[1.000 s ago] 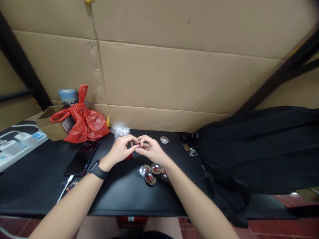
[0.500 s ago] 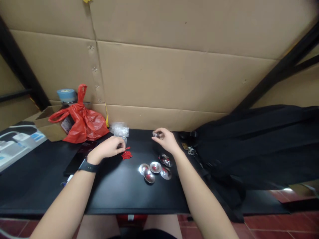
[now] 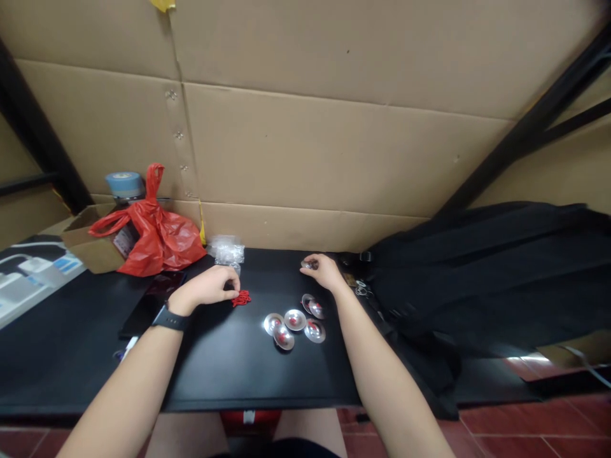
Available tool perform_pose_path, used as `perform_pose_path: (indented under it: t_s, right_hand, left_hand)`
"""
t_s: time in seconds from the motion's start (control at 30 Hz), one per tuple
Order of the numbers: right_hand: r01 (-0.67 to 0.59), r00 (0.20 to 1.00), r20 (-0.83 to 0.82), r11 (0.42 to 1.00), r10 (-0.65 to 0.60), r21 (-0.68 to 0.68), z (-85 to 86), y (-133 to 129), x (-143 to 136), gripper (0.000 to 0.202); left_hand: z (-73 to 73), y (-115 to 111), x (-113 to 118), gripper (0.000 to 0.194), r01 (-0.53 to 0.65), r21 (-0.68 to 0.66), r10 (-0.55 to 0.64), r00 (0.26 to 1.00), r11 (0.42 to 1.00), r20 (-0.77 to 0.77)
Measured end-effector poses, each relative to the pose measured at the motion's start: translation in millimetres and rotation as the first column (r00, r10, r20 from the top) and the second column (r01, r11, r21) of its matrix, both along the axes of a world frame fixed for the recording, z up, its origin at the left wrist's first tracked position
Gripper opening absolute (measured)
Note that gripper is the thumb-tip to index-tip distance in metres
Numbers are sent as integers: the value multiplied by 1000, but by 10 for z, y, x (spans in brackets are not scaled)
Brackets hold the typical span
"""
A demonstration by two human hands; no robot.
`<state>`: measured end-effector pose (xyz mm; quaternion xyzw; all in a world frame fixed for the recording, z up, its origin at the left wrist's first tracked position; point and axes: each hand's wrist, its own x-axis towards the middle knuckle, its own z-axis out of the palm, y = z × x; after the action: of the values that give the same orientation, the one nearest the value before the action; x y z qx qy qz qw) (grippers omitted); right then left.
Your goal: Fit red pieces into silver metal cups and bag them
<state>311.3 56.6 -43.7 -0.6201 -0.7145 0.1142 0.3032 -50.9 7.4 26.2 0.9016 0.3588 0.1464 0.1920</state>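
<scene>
My left hand (image 3: 217, 284), a dark watch on its wrist, is closed, with thumb and fingertips at the edge of a small heap of red cord (image 3: 242, 298). Where they meet, the cord is pinched, as far as I can see. Near the back of the black table my right hand (image 3: 325, 272) is closed on a small shiny metal disc (image 3: 308, 264), partly covered by the fingers. Several domed metal discs with red in their middles lie between my forearms, among them one disc (image 3: 294, 320) at the centre and another (image 3: 284, 338) closer to me.
Clear plastic packets (image 3: 226, 249) lie behind my left hand. Further left are a red plastic bag (image 3: 162, 235), an open cardboard box (image 3: 93, 245), a dark phone (image 3: 150, 302) and a white power strip (image 3: 38, 283). A black backpack (image 3: 487, 273) stands on the right; cardboard (image 3: 305, 152) walls the back.
My left fingers have lowered a raised loop of red cord onto the heap. My right hand has come down and slightly right with the metal disc. The view has shifted a little.
</scene>
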Motion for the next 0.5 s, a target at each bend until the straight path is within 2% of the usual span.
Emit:
perform_pose_path:
  t_s: [0.2, 0.37, 0.43, 0.47, 0.5]
  right_hand:
    - [1, 999, 43, 1000, -1, -6, -15, 30, 24, 24]
    - [-36, 992, 120, 999, 38, -15, 229, -108, -5, 27]
    - [-96, 990, 92, 987, 109, -131, 373, -227, 5, 26]
    - [-172, 981, 50, 954, 190, -247, 439, -292, 13, 26]
    - [-256, 962, -10, 889, 273, -378, 497, -355, 23, 27]
  left_hand:
    - [-27, 30, -28, 12, -18, 53, 17, 1000, 998, 15]
    - [-26, 31, -19, 13, -41, 46, 41, 999, 998, 11]
    - [-21, 26, -12, 14, -44, 46, 44, 999, 998, 14]
    - [-20, 24, -8, 14, -44, 50, 43, 999, 998, 15]
    - [-20, 22, -5, 14, -43, 54, 42, 999, 998, 16]
